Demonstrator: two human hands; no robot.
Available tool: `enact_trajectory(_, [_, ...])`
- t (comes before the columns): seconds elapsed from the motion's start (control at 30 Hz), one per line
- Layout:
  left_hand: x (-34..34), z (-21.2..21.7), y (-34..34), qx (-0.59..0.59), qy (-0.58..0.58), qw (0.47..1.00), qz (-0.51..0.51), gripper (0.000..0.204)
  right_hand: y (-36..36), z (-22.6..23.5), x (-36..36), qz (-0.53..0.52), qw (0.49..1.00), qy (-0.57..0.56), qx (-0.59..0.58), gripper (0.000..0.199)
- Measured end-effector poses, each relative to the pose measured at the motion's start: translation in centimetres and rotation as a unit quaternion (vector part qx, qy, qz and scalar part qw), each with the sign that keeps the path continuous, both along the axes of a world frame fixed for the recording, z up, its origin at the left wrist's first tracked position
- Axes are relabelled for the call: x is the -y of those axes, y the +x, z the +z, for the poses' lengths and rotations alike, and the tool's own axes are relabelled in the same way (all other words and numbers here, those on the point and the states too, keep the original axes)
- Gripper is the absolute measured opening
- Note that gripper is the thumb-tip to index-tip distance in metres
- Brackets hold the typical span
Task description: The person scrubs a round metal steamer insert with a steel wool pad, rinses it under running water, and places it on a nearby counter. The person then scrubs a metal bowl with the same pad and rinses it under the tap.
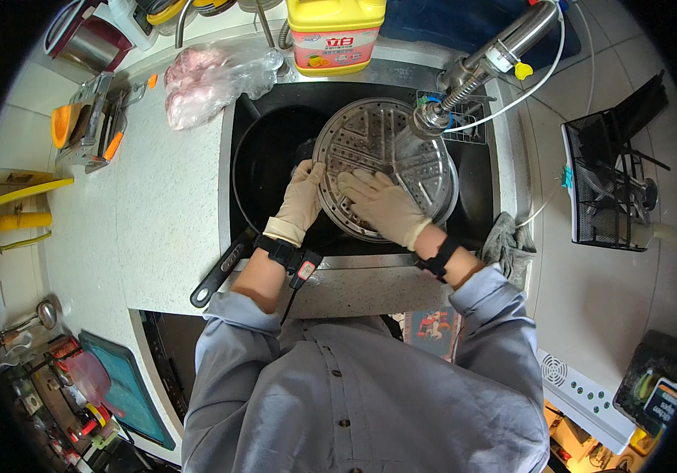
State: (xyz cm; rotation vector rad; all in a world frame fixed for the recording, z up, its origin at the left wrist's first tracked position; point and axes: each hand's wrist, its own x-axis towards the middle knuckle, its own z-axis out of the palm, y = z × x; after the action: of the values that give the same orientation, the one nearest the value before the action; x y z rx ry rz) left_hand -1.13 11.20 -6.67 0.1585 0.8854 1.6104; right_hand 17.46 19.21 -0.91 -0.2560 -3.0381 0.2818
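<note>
Over the sink (480, 169), gloved left hand (300, 197) grips the steamer tray (386, 150) rim; right hand (382, 203), fingers spread flat, scrubs; rinsing seems next.

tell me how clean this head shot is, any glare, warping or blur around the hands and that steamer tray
Head view: strong fisheye warping, the counter edge bows and the corners are black; the perforated steamer tray shows soft sheen, no blown-out glare; the gloved left hand and right hand look reasonably sharp; the sink interior is very dark, so the black pan shows little detail; rim objects are squeezed and softer.
</note>
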Motion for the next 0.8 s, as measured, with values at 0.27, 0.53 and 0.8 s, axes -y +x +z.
enact_trajectory(0.27, [0.3,-0.3,-1.3,-0.021,-0.005,1.0,0.015,0.012,3.4,1.5,-5.4,-0.408,0.868,-0.194,-0.206,0.03])
enact_trajectory(0.53, [0.3,-2.8,-2.3,-0.033,-0.036,0.998,0.044,0.012,1.2,8.3,-6.3,-0.389,0.76,-0.412,-0.319,0.065])
enact_trajectory(0.8, [0.2,-3.9,-2.1,-0.068,-0.034,0.997,0.029,0.022,-1.0,8.8,-5.8,-0.363,0.71,-0.491,-0.35,0.038])
